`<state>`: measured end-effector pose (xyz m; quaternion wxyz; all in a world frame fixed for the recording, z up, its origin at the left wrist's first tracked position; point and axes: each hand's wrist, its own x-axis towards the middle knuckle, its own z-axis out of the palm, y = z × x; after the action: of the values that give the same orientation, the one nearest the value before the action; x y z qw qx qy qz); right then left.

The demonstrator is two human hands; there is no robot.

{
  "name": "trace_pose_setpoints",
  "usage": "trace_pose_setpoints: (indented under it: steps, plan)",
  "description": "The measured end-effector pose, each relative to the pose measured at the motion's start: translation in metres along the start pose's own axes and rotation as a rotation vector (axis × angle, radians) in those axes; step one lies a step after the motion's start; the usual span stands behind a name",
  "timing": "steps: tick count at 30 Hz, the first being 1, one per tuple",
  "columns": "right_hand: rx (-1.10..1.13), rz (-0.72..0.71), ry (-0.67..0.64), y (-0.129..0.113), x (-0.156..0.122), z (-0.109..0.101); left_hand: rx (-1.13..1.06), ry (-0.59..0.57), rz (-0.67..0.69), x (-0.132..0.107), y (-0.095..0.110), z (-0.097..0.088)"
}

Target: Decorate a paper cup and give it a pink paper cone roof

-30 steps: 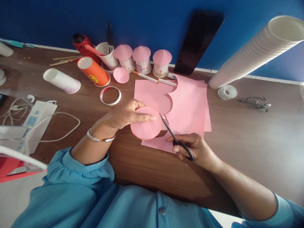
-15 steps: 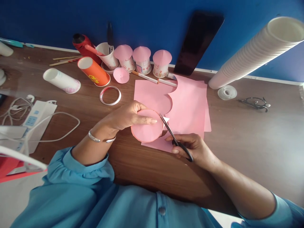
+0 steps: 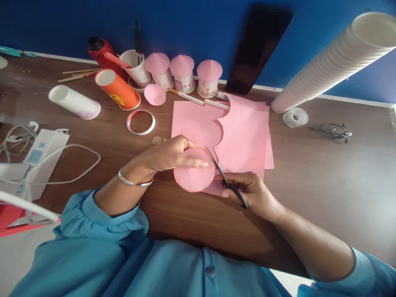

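Note:
My left hand (image 3: 177, 156) pinches a round pink paper disc (image 3: 193, 179) with an orange outline, thumb on top and fingers beneath. Black-handled scissors (image 3: 225, 179) are in my right hand (image 3: 246, 187), their blades along the disc's right edge. Beneath both hands, pink paper sheets (image 3: 243, 140) lie on the table, one with scalloped cutouts on its left side. Behind them stand small decorated paper cups with pink cone tops (image 3: 209, 71). A small pink paper cone (image 3: 155, 95) sits in front of these cups.
Orange-and-white markers (image 3: 187, 97) lie behind the sheets. On the left are a tape ring (image 3: 140, 122), an orange cup (image 3: 117, 89), a white cup (image 3: 74, 102) and a power strip (image 3: 46, 154). To the right stand a tall cup stack (image 3: 334, 62) and glasses (image 3: 332, 131); a phone (image 3: 260, 47) leans behind.
The disc has shifted slightly right and down in my left hand. A small white paper scrap at the blade tips is no longer visible there. The view has tilted a little.

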<state>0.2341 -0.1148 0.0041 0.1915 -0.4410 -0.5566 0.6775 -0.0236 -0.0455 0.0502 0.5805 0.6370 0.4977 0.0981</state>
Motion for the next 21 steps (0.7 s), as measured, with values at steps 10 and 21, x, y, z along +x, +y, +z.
trace_pose_setpoints:
  steps: [10, 21]
  plan:
    - [0.01, 0.008, -0.01, -0.0009, -0.0003, 0.0003, -0.02, -0.072, 0.041, 0.0017, -0.0003, 0.0011]
    - [-0.012, -0.012, -0.004, -0.0025, 0.0006, -0.0003, -0.028, -0.092, 0.022, 0.0017, 0.0012, 0.0007]
